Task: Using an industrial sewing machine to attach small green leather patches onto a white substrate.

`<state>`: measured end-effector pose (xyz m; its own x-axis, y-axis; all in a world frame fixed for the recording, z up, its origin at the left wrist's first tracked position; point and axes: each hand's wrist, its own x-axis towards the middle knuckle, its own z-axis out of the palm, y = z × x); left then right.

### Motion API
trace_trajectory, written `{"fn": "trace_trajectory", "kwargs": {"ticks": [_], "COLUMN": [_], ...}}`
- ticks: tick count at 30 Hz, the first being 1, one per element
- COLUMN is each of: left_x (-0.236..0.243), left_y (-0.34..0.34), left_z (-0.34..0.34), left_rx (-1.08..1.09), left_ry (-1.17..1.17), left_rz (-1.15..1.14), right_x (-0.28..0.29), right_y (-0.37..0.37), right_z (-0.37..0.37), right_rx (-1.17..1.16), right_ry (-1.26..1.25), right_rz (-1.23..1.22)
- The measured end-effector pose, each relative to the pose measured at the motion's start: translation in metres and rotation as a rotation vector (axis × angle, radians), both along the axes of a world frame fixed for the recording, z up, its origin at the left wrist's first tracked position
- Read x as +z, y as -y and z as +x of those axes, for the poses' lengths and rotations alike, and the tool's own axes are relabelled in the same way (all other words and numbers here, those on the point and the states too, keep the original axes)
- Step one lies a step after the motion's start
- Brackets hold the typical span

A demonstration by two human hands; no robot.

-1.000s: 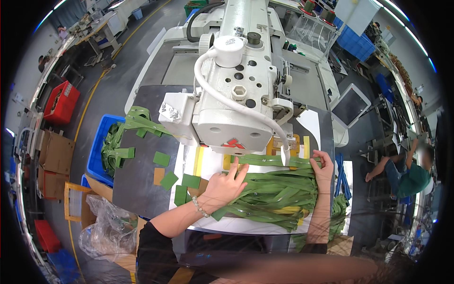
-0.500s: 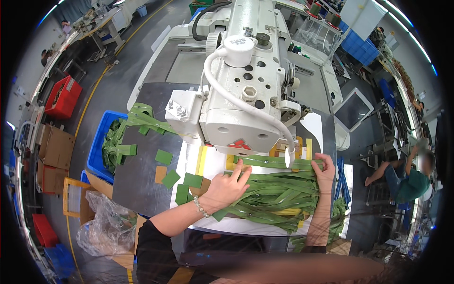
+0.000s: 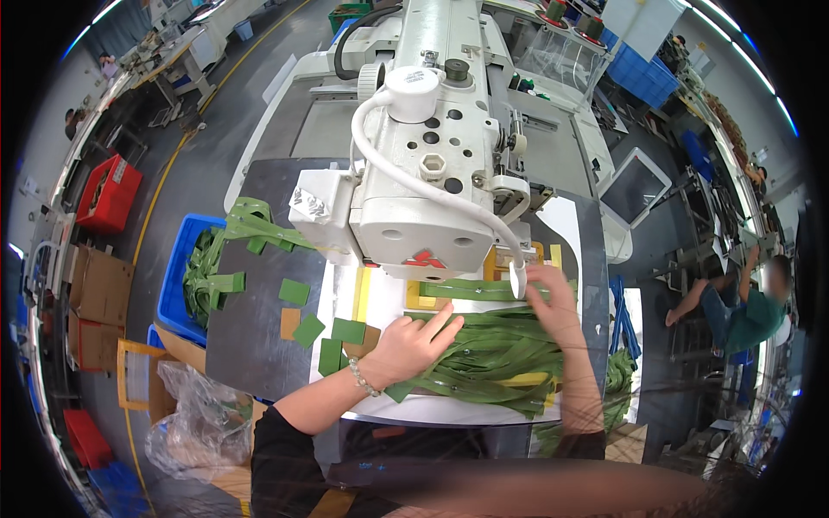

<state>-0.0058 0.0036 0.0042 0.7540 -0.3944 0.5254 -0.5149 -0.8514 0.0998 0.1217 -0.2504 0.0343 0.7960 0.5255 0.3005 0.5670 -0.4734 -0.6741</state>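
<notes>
My left hand (image 3: 413, 347) lies at the left end of a heap of green straps (image 3: 492, 350), index and middle fingers stretched out and nothing gripped. Just beyond it, one green strap (image 3: 475, 290) runs flat across a yellow frame (image 3: 414, 298) below the white sewing machine head (image 3: 425, 226). My right hand (image 3: 557, 309) is over the right end of that strap, beside the tip of a white tube (image 3: 518, 281). Its thumb and fingers are bent and apart; the strap end beneath is partly hidden.
Several green square patches (image 3: 348, 331) lie left of my left hand. A blue bin (image 3: 177, 281) of green straps stands at the table's left edge. Blue straps (image 3: 623, 319) hang to the right, near a tilted screen (image 3: 636, 188). Another person (image 3: 749, 319) sits far right.
My right hand has moved left and inward along the strap, toward the tube tip. My left hand's fingers have drawn back from the strap's left end toward the heap.
</notes>
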Motion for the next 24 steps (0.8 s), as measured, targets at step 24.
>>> {"fn": "trace_trajectory", "kwargs": {"ticks": [24], "left_x": [0.005], "left_y": [-0.023], "left_z": [0.002], "left_rx": [-0.209], "left_ry": [-0.041], "left_rz": [-0.002], "right_x": [0.000], "right_y": [-0.072], "right_z": [-0.005], "right_rx": [0.345], "right_ry": [0.075], "right_rz": [-0.092]}}
